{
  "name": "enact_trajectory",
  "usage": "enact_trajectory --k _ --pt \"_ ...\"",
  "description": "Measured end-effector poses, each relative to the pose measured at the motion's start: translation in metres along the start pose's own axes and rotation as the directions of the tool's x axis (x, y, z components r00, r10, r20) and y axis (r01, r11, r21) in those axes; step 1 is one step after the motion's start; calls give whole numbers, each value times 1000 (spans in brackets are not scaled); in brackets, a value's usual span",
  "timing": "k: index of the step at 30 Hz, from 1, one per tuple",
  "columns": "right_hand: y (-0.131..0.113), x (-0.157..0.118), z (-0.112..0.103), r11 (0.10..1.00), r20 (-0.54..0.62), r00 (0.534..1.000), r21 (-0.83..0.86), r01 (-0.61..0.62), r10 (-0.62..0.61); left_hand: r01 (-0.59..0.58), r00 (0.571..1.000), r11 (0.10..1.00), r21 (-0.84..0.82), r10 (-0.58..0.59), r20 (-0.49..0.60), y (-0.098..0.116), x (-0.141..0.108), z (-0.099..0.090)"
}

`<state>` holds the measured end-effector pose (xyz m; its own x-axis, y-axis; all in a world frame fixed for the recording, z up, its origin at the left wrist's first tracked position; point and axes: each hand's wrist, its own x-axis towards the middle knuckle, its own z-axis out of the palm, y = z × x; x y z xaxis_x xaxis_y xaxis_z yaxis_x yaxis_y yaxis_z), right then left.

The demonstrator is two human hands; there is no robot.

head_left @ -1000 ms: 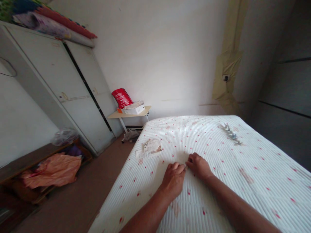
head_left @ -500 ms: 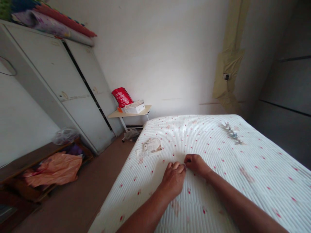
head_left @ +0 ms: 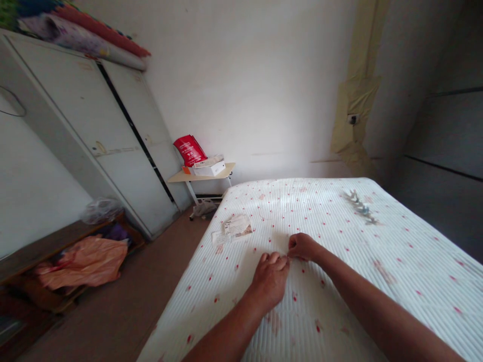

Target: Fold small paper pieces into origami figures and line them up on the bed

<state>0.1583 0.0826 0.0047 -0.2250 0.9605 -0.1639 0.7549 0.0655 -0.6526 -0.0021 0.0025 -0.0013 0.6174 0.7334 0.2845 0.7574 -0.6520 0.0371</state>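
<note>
Both hands meet low over a white ribbed bedspread [head_left: 320, 301] dotted with small red flowers. My left hand [head_left: 270, 276] rests with its fingers curled and closed, knuckles up. Just to its right, my right hand [head_left: 303, 246] is closed in a pinch, its fingertips beside the left fingers. Whatever lies between the fingertips is too small and hidden to make out. Beyond the left hand, a torn piece of printed newspaper [head_left: 237, 226] lies flat on the bed.
A grey bird-like figure [head_left: 360, 207] shows on the bed at the right. By the wall, a small table [head_left: 177, 177] bears a red bag [head_left: 189, 151] and a white box [head_left: 211, 170]. A wardrobe [head_left: 75, 110] and a low shelf with an orange plastic bag [head_left: 88, 264] stand left.
My right hand has risen slightly and turned at the wrist, its fingertips staying near the left ones. The left hand has hardly moved.
</note>
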Motion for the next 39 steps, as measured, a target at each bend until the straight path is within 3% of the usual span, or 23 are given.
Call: enact_trajectory --k 15,22,29,39 --pt "0 3 -5 994 2 996 53 -94 94 1 1000 1000 -7 -1 24 2 0 -9" --pt "17 -6 -13 993 -58 997 102 -54 60 4 999 1000 -7 -4 42 1 1 -8" --pt "14 -14 -6 995 -55 994 31 92 -90 10 999 1000 6 -11 53 3 2 -9" --pt "11 -7 -7 998 -74 996 -35 44 -46 2 997 1000 11 -3 74 2 2 -13"
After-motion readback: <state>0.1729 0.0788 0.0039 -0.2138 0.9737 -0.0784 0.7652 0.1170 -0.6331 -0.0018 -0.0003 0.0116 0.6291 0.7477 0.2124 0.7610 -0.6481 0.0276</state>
